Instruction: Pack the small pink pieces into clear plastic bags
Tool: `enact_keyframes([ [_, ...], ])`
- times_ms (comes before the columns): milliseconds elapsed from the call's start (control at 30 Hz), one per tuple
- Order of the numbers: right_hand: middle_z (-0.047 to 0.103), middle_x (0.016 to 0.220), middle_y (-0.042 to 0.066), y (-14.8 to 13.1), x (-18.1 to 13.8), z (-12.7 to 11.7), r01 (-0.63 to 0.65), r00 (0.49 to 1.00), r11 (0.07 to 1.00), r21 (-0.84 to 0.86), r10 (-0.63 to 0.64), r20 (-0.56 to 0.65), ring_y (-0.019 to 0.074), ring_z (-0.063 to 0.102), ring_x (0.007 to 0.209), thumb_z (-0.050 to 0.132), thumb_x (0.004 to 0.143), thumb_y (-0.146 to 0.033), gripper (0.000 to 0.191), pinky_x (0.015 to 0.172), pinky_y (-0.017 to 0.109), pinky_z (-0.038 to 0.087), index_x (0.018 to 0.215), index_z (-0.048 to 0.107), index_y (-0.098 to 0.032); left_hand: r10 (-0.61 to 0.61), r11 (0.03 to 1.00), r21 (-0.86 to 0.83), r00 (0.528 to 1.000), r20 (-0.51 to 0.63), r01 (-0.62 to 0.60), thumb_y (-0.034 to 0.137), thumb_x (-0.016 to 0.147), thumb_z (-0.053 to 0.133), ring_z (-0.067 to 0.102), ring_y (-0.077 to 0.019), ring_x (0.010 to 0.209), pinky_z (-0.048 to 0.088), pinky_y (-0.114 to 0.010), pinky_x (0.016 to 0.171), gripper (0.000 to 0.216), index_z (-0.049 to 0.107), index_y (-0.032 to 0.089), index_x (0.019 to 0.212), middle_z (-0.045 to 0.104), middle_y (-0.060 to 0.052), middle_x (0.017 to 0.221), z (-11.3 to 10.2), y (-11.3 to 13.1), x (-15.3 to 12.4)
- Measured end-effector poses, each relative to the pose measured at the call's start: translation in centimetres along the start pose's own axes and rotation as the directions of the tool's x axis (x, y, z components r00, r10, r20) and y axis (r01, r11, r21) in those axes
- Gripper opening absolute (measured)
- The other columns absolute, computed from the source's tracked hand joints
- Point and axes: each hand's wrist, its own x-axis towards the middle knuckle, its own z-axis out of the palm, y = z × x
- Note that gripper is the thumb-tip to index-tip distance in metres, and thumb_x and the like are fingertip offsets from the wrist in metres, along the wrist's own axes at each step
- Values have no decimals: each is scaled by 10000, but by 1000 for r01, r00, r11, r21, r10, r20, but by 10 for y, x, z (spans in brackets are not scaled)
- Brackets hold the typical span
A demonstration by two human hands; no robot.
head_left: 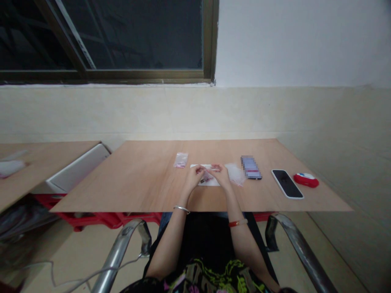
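- Our left hand (195, 176) and right hand (222, 176) meet near the middle of the desk (140, 179), fingertips drawn in and, as far as we can judge, pinching one piece of clear film (208, 177) between them. Finger placement is too small to tell exactly.
- We find the film directly over the white sheet (214, 183), in the gap between the two hands; small dark bits (202, 181) show beside it, near the left fingers.
- For clean handling, we should work low over the sheet, so that anything dropped stands out on white.
- We should grip thin film at its edges with light, even pressure; a hard pull could crease or tear it.
- We note the loose pile of clear bags (236, 174) just beside the right hand; a wide elbow or wrist sweep could shift it.
- One flat clear bag (181, 159) lies apart, beyond the left hand.
- Farther right, we have a phone with a lit screen (251, 167), a white-edged phone (287, 184) and a red item (306, 180).
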Motion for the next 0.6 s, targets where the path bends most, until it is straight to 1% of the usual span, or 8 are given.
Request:
enact_keyframes([
  [100,672,825,78,0,1,-5,7,1000,1000,1,-7,3,175,606,722,692,599,-381,322,680,314,491,813,638,-147,6,998,-55,997,-72,-10,248,740,583,611,-168,733,481,-289,710,133,640,127,743,666,-65,763,-2,1,1],
  [167,681,789,70,0,2,-7,17,1000,1000,17,-18,16,182,606,728,661,631,-403,293,704,326,487,777,653,-150,-15,993,-114,988,-151,-2,257,717,616,619,-166,737,492,-290,706,167,641,129,821,670,-69,793,-3,4,2],
  [267,682,769,58,-3,3,-9,55,997,997,53,-58,47,179,601,732,633,656,-421,290,727,324,477,759,658,-152,-71,973,-229,971,-229,17,278,694,652,625,-154,706,501,-270,654,318,608,133,974,672,-61,793,-4,11,3],
  [333,679,776,54,-6,3,-8,74,996,995,69,-77,52,173,595,733,612,676,-433,297,723,312,471,770,653,-155,-122,956,-286,969,-217,57,303,688,663,626,-152,683,501,-263,630,326,610,123,953,675,-65,775,-5,15,2],
  [433,670,770,50,-11,2,-7,66,997,994,85,-70,43,165,588,716,595,688,-455,311,678,288,466,779,632,-160,-179,940,-319,972,-155,122,348,698,650,621,-154,653,497,-263,612,264,639,109,809,679,-78,737,-8,20,0],
  [500,662,763,46,-14,1,-6,60,997,993,98,-64,40,159,585,704,589,692,-458,308,654,273,462,775,617,-162,-180,942,-308,974,-136,131,365,709,635,613,-151,637,488,-257,596,257,649,113,756,678,-73,709,-10,23,-1],
  [600,652,750,40,-16,0,-6,74,996,992,102,-79,42,154,581,693,578,706,-449,293,646,265,458,766,606,-163,-151,958,-266,977,-149,108,358,705,635,607,-149,634,477,-252,592,240,653,119,712,673,-58,680,-13,26,-1],
])
